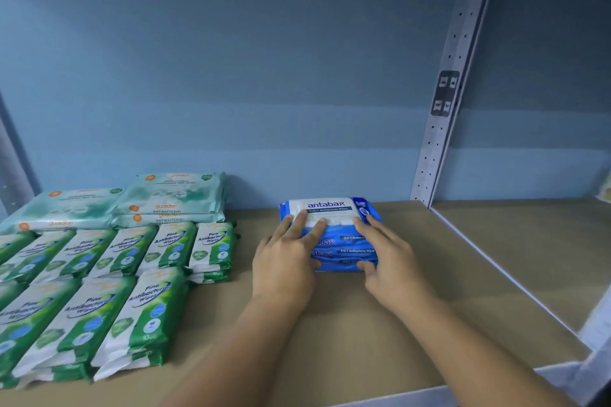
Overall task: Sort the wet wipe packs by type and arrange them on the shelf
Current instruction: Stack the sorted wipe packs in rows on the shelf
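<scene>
Left hand (284,263) and right hand (391,258), fingers (299,223) straight, press the blue Antabax stack (347,243) mid-frame, likely squaring it apart from green Pine packs (145,307) lower left

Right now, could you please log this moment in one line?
Antabax wipes stack on shelf | left hand: fingers on top | right hand: fingers on top, thumb at front | leftward: Pine Antibacterial Wipes, Guardian packs
</scene>
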The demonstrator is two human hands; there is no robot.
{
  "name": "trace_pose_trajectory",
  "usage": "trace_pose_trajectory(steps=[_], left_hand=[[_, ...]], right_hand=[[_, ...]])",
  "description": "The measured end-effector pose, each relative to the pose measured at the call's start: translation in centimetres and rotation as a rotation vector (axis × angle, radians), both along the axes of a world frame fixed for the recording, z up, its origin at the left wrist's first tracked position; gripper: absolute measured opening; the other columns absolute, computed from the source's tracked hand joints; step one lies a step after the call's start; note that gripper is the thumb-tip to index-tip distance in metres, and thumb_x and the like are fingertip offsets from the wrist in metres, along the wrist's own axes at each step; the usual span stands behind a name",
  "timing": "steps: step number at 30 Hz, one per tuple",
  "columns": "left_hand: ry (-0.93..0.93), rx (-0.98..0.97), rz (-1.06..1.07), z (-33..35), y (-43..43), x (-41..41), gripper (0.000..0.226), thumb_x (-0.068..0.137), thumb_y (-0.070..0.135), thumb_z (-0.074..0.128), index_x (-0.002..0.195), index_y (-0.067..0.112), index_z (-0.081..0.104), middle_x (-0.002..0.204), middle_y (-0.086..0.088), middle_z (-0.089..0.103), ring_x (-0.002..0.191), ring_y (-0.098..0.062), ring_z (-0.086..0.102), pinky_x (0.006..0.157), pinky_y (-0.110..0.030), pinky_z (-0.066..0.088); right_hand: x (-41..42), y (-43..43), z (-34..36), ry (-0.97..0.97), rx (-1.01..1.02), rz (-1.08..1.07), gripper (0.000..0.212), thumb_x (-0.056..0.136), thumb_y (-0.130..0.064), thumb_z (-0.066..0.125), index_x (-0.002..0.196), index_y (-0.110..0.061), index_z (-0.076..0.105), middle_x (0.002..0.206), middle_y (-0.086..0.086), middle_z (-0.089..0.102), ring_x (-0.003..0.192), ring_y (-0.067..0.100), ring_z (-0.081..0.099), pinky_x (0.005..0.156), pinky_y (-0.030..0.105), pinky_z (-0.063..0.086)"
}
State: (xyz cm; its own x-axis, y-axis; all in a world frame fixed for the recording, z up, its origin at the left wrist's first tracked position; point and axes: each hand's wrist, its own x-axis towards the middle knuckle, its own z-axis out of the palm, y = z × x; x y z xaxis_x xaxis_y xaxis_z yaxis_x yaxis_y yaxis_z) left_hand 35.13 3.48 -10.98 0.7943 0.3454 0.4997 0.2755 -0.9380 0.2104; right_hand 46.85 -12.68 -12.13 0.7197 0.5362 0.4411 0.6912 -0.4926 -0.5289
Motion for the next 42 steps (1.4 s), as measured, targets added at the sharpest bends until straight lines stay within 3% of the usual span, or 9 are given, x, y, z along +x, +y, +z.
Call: trace_pose_trajectory(steps=[4,10,14,19,26,31,34,38,42], left_hand=[[-0.034,-0.016,0.006,-0.4,2.3,3.8,0.072,0.091,0.031,0.064,0.153,0.046,0.030,0.166,0.010,0.020,0.152,-0.015,0.021,0.110,-0.035,0.037],[-0.031,-0.034,0.037,-0.3,4.8,8.1,0.074,0.090,0.029,0.064,0.153,0.045,0.030,0.166,0.010,0.020,0.152,-0.016,0.019,0.109,-0.036,0.037],[-0.044,0.008,0.035,-1.0,5.5,9.1,0.077,0.088,0.031,0.062,0.155,0.041,0.025,0.166,0.005,0.016,0.152,-0.023,0.017,0.115,-0.039,0.028],[-0.025,0.031,0.011,-1.0,6.3,9.2,0.077,0.088,0.031,0.060,0.155,0.041,0.024,0.166,0.005,0.016,0.152,-0.028,0.013,0.119,-0.045,0.022],[-0.048,-0.001,0.018,-1.0,6.5,9.2,0.076,0.089,0.034,0.064,0.156,0.038,0.026,0.165,0.007,0.020,0.150,-0.024,0.020,0.118,-0.045,0.027],[0.046,-0.011,0.050,-0.9,6.6,9.5,0.081,0.097,0.040,0.058,0.157,0.044,0.005,0.167,0.011,0.002,0.155,-0.026,0.004,0.122,-0.051,0.018],[0.065,-0.006,0.050,-0.8,6.3,9.3,0.081,0.099,0.039,0.054,0.158,0.040,-0.002,0.168,0.009,-0.005,0.155,-0.028,-0.002,0.123,-0.052,0.015],[0.039,-0.038,0.058,-0.9,5.0,7.5,0.087,0.094,0.042,0.052,0.160,0.032,-0.005,0.168,-0.002,-0.013,0.154,-0.033,-0.001,0.123,-0.051,0.016],[0.076,-0.057,0.042,-0.2,2.7,3.5,0.092,0.085,0.047,0.048,0.160,0.028,0.000,0.168,-0.008,-0.011,0.153,-0.036,0.005,0.122,-0.050,0.020]], right_hand=[[4.0,2.8,-0.6,-0.047,0.070,0.017,0.078,0.076,0.007,0.078,0.145,-0.021,0.054,0.155,-0.001,0.046,0.140,0.017,0.047,0.107,0.022,0.037],[8.4,5.9,0.0,-0.030,0.070,0.024,0.080,0.076,0.005,0.078,0.146,-0.024,0.054,0.155,-0.003,0.046,0.140,0.015,0.045,0.108,0.020,0.036],[10.3,6.4,-0.3,0.012,0.132,0.082,0.084,0.076,0.004,0.078,0.147,-0.032,0.051,0.155,-0.014,0.042,0.141,0.000,0.039,0.110,0.010,0.030],[11.2,5.7,-0.6,-0.036,0.133,0.098,0.087,0.075,0.003,0.077,0.147,-0.036,0.050,0.154,-0.019,0.041,0.141,0.007,0.040,0.115,0.024,0.032],[10.6,6.2,-0.9,-0.269,0.094,-0.105,0.081,0.074,-0.004,0.083,0.143,-0.035,0.055,0.153,-0.007,0.048,0.108,0.031,0.048,0.099,0.040,0.047],[11.2,6.5,-1.4,-0.262,0.039,-0.167,0.076,0.077,-0.013,0.083,0.142,-0.040,0.055,0.150,-0.001,0.051,0.101,0.033,0.048,0.093,0.044,0.051],[10.7,6.6,-1.1,-0.240,-0.005,-0.207,0.078,0.080,-0.018,0.081,0.147,-0.040,0.048,0.151,0.001,0.048,0.108,0.033,0.046,0.096,0.046,0.049],[7.6,5.4,0.2,-0.126,-0.208,-0.306,0.109,0.071,-0.017,0.068,0.162,-0.028,0.008,0.153,0.001,0.034,0.125,0.031,0.039,0.109,0.036,0.037],[3.7,2.2,1.0,-0.110,-0.235,-0.304,0.093,0.070,-0.023,0.059,0.156,-0.015,0.026,0.140,0.006,0.045,0.122,0.032,0.042,0.109,0.041,0.039]])
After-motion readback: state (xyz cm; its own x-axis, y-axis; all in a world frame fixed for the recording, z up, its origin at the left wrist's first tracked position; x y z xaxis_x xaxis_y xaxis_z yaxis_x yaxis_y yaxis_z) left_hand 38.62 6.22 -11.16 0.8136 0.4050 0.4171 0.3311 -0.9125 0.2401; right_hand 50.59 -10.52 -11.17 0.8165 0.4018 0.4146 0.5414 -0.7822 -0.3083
